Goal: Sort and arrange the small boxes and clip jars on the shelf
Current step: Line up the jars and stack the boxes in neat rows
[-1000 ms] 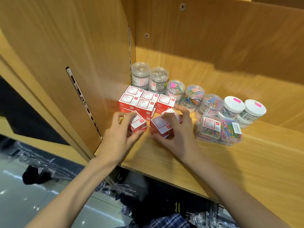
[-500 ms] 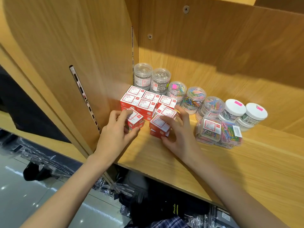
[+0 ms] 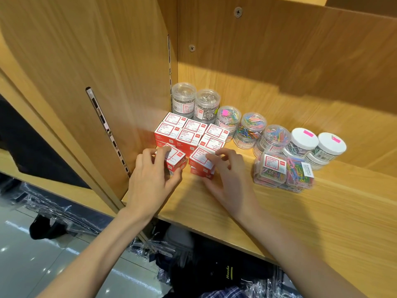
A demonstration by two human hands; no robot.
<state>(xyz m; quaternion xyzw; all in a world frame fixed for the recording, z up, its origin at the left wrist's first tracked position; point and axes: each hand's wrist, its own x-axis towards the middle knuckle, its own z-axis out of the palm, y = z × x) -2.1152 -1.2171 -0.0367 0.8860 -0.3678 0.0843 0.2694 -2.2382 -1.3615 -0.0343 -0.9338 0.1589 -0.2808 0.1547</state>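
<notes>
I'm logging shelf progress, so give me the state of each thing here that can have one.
left hand: grips a tilted red box
right hand: holds a stack of red boxes
block of red boxes: squared up in rows at the back left
clear jars: upright, lidded, in a row
white-lidded jars: upright, closed
flat clear cases: closed, side by side

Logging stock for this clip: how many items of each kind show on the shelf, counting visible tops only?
Red-and-white boxes: 8
Clear-lid jars: 5
White-lid jars: 2
Clear flat cases: 2
Total: 17
</notes>
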